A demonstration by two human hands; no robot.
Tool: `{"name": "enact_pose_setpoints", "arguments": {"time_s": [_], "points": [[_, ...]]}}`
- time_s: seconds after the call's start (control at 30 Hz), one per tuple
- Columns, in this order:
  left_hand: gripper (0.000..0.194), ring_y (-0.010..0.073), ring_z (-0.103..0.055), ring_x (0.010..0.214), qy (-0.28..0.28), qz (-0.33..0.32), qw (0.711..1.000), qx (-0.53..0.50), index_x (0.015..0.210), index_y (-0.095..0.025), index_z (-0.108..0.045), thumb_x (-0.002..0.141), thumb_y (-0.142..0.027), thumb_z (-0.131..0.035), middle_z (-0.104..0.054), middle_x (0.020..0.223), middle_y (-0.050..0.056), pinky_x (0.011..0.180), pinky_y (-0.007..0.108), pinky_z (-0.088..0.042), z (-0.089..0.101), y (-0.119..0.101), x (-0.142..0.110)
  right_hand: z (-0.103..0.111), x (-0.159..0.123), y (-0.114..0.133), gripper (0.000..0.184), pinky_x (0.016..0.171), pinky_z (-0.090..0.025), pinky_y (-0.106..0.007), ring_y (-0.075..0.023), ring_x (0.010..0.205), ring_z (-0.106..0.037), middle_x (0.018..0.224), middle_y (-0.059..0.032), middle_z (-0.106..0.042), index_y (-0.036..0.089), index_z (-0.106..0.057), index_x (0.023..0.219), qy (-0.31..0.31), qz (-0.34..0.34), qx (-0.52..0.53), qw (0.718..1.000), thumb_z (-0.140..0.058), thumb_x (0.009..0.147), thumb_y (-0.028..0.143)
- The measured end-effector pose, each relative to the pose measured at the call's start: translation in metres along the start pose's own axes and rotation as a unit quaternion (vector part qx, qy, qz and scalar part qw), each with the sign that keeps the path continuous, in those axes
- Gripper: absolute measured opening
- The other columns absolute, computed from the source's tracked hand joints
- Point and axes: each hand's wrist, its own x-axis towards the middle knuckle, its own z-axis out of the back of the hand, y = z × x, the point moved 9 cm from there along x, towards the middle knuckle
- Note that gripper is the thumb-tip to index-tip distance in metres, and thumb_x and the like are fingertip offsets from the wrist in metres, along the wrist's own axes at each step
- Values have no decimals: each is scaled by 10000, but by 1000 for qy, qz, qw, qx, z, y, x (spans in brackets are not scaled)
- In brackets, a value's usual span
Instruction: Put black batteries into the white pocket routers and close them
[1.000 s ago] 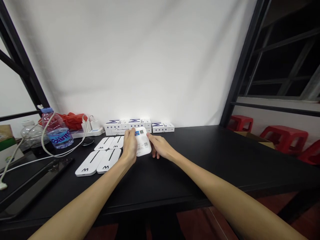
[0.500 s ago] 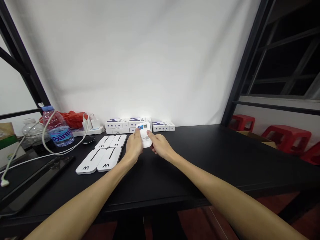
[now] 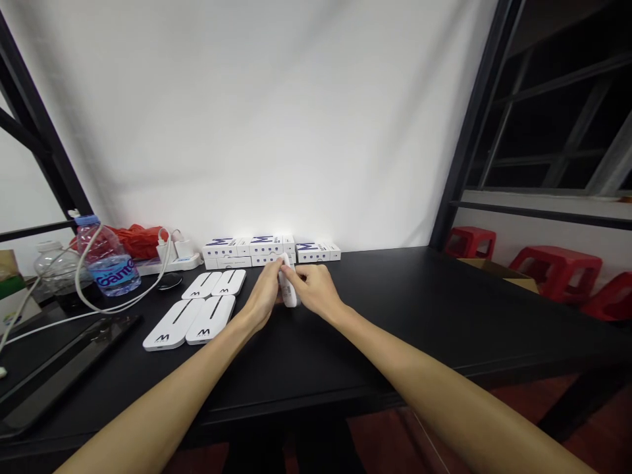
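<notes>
Head view, the only one available, seen from my remote seat; clock positions are taken around the held piece, with 12 pointing away from me.

**Recent change:** the held white device (image 3: 288,284) has turned from lying face-up onto its long edge, so its printed label no longer faces the camera.

**Grips:** the left hand (image 3: 264,294) and right hand (image 3: 313,288) are both closed on the device from opposite sides. It stands between them, just in front of the boxes, over the black tabletop (image 3: 419,316). Whether its lower edge touches the tabletop, I cannot tell.

**Counts:**
- 1 device held.
- 4 flat white M-marked devices (image 3: 201,309) at 9 o'clock, laid in two side-by-side pairs.
- 3 groups of white M-marked boxes (image 3: 265,250) at 12 — the exact box count is hidden by stacking and by the hands.
- 2 plastic bottles at 10 o'clock: a blue-labelled water bottle (image 3: 108,270) and a clear bottle (image 3: 54,273).
- 1 white power strip (image 3: 170,265), just behind the devices.
- 3 red stools (image 3: 555,273) at 2 o'clock, beyond the tabletop.
</notes>
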Motion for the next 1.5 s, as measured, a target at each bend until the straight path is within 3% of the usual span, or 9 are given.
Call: {"name": "enact_pose_setpoints", "arguments": {"time_s": [0.1,0.27,0.4,0.53,0.63,0.93,1.23,1.4,1.5], "points": [[385,121,-497,458,83,62,990,-93,645,-167,-530,790,-522,-567,-498,522,-13,449,229,-417,-21,3,-7,-9,-1,2,467,520,-345,-238,-111,527,-476,580,8,-507,180,-493,627,48,-9,111,993,-301,940,469],[220,155,-607,539,-75,49,988,-122,786,-123,-631,835,-324,-557,-638,639,55,517,253,-492,11,4,2,-9,0,6,128,608,-400,-249,-113,610,-502,668,28,-548,200,-546,750,35,30,79,996,-549,817,309],[316,191,-669,722,-70,24,988,-138,941,-103,-679,869,-361,-513,-707,889,122,591,268,-539,19,2,12,-9,0,-24,333,598,-432,-267,-135,642,-540,723,13,-572,202,-526,857,29,-108,87,990,-698,709,445],[387,195,-668,719,-11,47,986,-159,1023,-107,-683,886,-403,-476,-701,1000,133,567,280,-544,10,-2,11,-41,-9,-28,237,564,-485,-258,-135,618,-606,726,-29,-628,169,-541,902,181,-190,265,928,-598,834,389],[420,209,-661,672,30,74,984,-159,1026,-98,-675,900,-418,-434,-700,969,146,499,291,-517,0,-2,6,-49,-11,-19,152,525,-503,-243,-119,552,-604,671,-17,-619,159,-532,879,208,-184,349,895,-588,851,297],[156,131,-577,605,-94,-45,988,-118,850,-163,-562,877,-302,-496,-609,706,17,583,246,-470,28,-10,15,-43,-6,-27,152,465,-496,-220,-101,500,-582,655,-3,-618,147,-542,930,135,-153,276,939,-589,849,267],[109,141,-580,699,-57,-57,994,-67,840,-199,-553,833,-307,-538,-602,781,13,658,253,-470,21,-9,11,-33,-6,-21,500,806,-537,-381,-224,979,-628,1097,-104,-628,184,-424,1195,109,-132,230,958,-627,792,399],[249,210,-586,870,-15,-123,968,216,837,-199,-610,854,-400,-463,-626,878,57,816,328,-453,3,-17,6,-14,-1,-10,886,983,-403,-425,-257,1193,-492,1323,-128,-469,221,-184,1407,57,-42,92,993,-690,686,325],[239,287,-502,1081,-37,-134,939,314,769,-195,-655,794,-402,-539,-620,981,96,977,402,-344,7,-19,6,-10,1,-16,711,933,-423,-405,-267,1130,-525,1275,-114,-471,231,-367,1328,65,-53,-37,996,-663,689,326]]}}
